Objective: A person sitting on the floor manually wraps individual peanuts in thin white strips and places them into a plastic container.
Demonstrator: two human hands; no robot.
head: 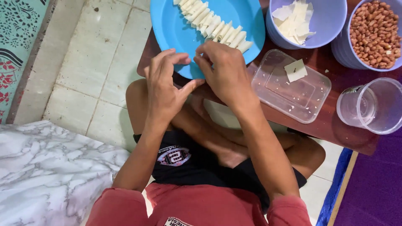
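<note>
My left hand (pixel 165 86) and my right hand (pixel 224 71) meet at the near rim of a blue plate (pixel 176 29). Their fingertips pinch together over the rim; what they hold between them is hidden. A row of several rolled white wrappers (pixel 215 25) lies across the plate, ending just beyond my right hand's fingers. A clear plastic lid (pixel 291 86) with one square white wrapper sheet (pixel 295 70) on it lies to the right of my right hand.
A lilac bowl (pixel 326 25) holds wrapper sheets; another bowl holds peanuts (pixel 374 33). A clear plastic cup (pixel 372 106) stands at the right on the low dark wooden table (pixel 335 125). My crossed legs are below, on pale floor tiles (pixel 96 62). A marble-patterned surface (pixel 50 167) is at lower left.
</note>
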